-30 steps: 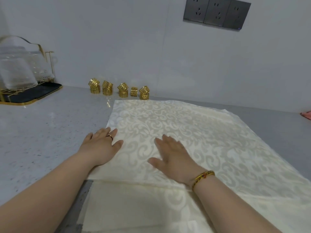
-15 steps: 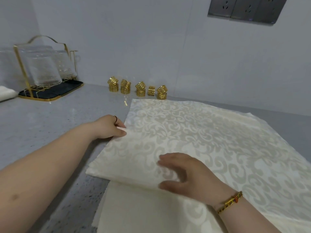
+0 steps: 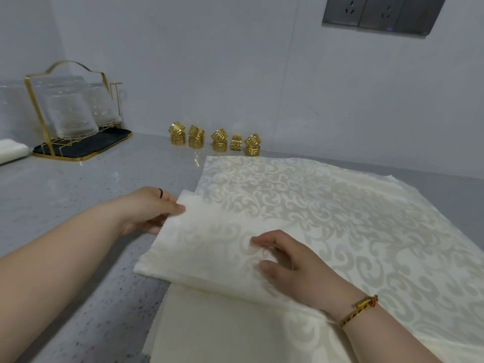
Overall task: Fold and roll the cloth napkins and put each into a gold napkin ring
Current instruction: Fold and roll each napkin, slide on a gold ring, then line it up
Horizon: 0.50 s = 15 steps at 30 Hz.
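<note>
Cream cloth napkin [image 3: 327, 218], woven with a pale scroll pattern, lies spread on the speckled grey stone bench [image 3: 65, 205], on top of more cream cloth that shows at the near edge. Its near-left part is turned up and over as a flap, pale side showing, with the fold line running across in front of the person from left to right.

The left hand [image 3: 152, 210] has its grip closed on the flap's zigzag-cut left edge, near the far corner, thumb and fingers nipping the cloth. The right hand [image 3: 296, 260] sits on the flap further along, fingers bent, fingertips and thumb on the fabric; whether cloth is caught in that grip I cannot tell.

From where I stand, the coming move looks like carrying the flap away from the body, toward the wall. The flap's long axis runs between the two hands, so both must travel evenly or the edge will skew. The cloth looks limp and slippery enough to slide on the layer beneath.

Nine or so gold openwork napkin rings [image 3: 217, 140] stand by the wall, well beyond the napkin and nearer the left hand. A gold wire rack with ribbed glasses [image 3: 70, 119] stands far left.
</note>
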Each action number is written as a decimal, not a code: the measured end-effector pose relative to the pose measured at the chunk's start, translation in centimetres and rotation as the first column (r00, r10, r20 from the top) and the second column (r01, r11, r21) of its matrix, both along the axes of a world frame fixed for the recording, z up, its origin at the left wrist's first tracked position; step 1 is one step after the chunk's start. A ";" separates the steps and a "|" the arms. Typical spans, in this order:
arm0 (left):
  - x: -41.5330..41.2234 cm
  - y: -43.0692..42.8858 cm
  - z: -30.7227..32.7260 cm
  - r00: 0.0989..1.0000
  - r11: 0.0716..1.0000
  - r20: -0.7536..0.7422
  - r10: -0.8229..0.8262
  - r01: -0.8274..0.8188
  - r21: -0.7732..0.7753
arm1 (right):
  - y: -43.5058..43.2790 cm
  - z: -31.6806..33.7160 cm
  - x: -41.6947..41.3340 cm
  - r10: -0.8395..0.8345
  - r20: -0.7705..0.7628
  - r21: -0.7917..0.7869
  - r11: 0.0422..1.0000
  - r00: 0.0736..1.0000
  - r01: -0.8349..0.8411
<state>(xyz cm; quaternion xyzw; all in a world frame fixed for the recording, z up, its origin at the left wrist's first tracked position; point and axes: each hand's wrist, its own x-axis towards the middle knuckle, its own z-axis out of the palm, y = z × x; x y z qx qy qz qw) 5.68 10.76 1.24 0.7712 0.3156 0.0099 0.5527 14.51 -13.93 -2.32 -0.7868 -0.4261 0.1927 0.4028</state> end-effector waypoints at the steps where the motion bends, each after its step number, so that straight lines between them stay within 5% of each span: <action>1: -0.5 -0.1 0.1 0.999 1.000 -0.041 -0.025 0.025 0.005 | 0.0 0.1 -0.1 -0.001 0.000 0.000 1.000 1.000 0.001; 5: -2.6 -0.8 0.2 0.993 0.998 -0.099 -0.066 0.067 0.007 | 0.0 0.4 -0.5 -0.005 0.030 -0.055 0.998 1.000 0.007; 11: -4.9 -0.8 1.3 0.981 0.982 0.156 0.116 -0.089 -0.169 | 0.2 1.4 -1.9 -0.033 0.120 -0.025 0.999 0.992 0.036; 15: -6.8 -0.7 3.0 0.967 0.973 0.232 0.102 -0.049 -0.225 | 0.9 1.2 -3.4 0.122 0.349 -0.134 0.988 0.929 -0.080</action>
